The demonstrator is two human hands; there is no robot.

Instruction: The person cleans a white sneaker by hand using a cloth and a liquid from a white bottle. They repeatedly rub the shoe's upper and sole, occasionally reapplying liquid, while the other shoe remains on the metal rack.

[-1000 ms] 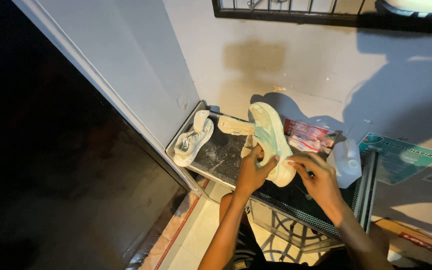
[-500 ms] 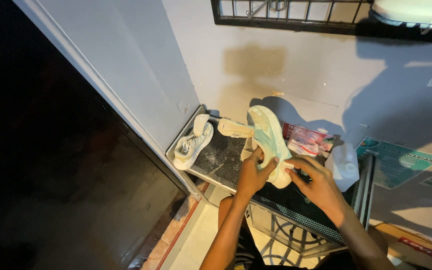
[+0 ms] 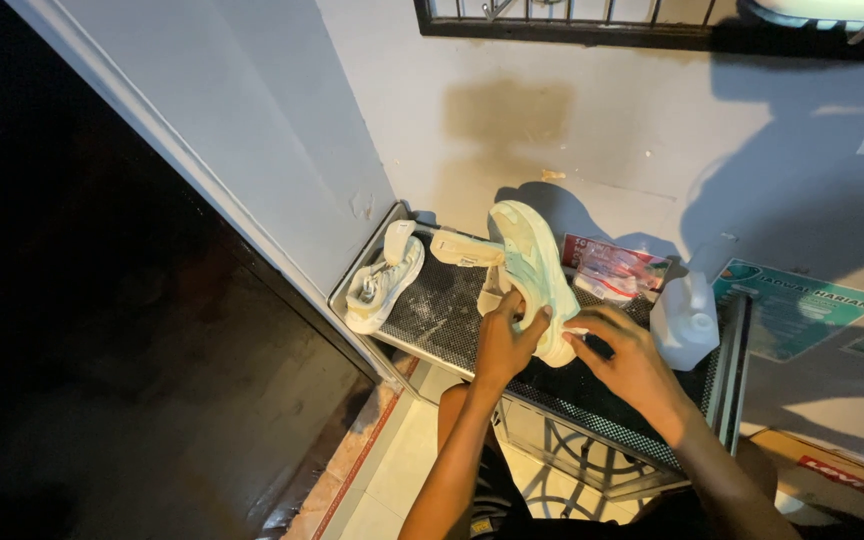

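The left hand [image 3: 505,340] grips a pale green and white sneaker [image 3: 537,275] held sole-up over the black mesh rack [image 3: 432,310]. The right hand [image 3: 624,362] pinches its heel. The other white sneaker [image 3: 384,283] lies untouched at the rack's left edge.

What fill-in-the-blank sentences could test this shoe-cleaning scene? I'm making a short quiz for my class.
1. The left hand grips a pale ____ held sole outward.
2. A second shoe lies at the ____ end of the metal rack.
3. The white plastic bottle stands to the ____ of the right hand.
4. The rack's top is a ____ mesh.

Missing words: shoe; left; right; black
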